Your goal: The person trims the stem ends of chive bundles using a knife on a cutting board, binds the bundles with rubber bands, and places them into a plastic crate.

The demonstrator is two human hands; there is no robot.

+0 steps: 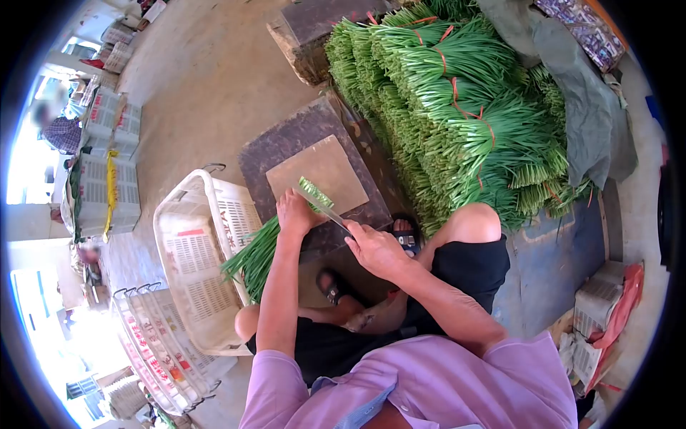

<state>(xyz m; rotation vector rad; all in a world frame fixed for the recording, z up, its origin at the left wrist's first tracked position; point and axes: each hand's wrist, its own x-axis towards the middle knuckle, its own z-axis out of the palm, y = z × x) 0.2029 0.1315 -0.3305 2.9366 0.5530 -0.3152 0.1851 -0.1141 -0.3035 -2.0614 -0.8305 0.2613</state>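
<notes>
My left hand [294, 212] is closed around a bunch of green chives [256, 259], whose leafy ends hang over the rim of a white plastic basket [187, 247]. In my right hand [376, 250] is a knife [323, 207], its handle hidden by my fingers. The blade reaches across the stalks just beside my left hand. Pale cut stem ends [316, 191] show on the blade's far side, over a brown board [321, 161]. That board lies on a dark low table [256, 157] in front of my knees.
A tall pile of chive bundles [457, 107] tied with red bands stands right of the table, partly under a grey cloth [586, 107]. Stacked white crates [161, 343] are at lower left. Large bundles [107, 179] and a person [63, 132] are farther left.
</notes>
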